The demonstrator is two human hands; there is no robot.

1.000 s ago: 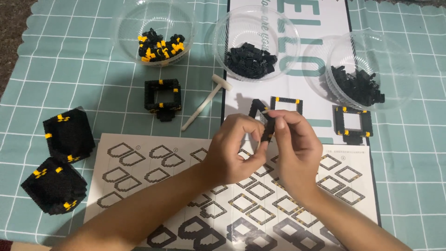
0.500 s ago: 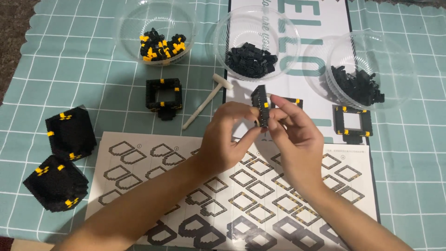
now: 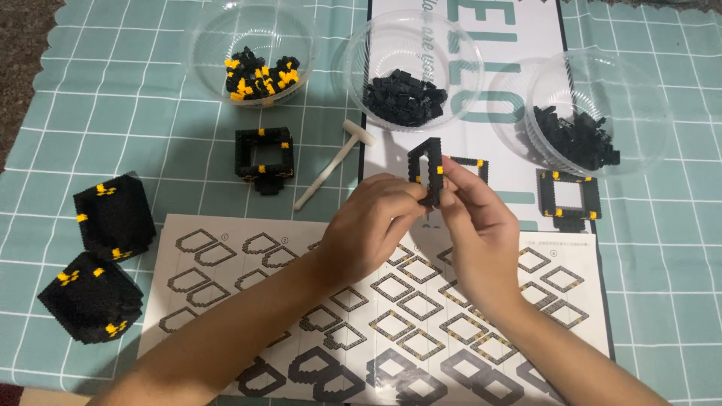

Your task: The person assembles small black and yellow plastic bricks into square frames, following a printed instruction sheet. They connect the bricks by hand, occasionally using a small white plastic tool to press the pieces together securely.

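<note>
Black block ring (image 3: pixel 427 169) stands up between both hands, at about 12 o'clock from them. The left hand (image 3: pixel 368 229) and the right hand (image 3: pixel 477 225) pinch it tight near its bottom. Two black cubes (image 3: pixel 101 259) at 9 o'clock look all built. Two flat rings (image 3: pixel 263 154) wait on the green mat (image 3: pixel 113 120). Three clear bowls (image 3: pixel 252 45) at 12 o'clock hold plenty of loose bits, so lots looks left. Fingers hide the ring's bottom edge.

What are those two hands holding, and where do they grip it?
A small black brick frame, pinched at its lower end by the fingertips of the left hand and right hand; its top stands free.
</note>
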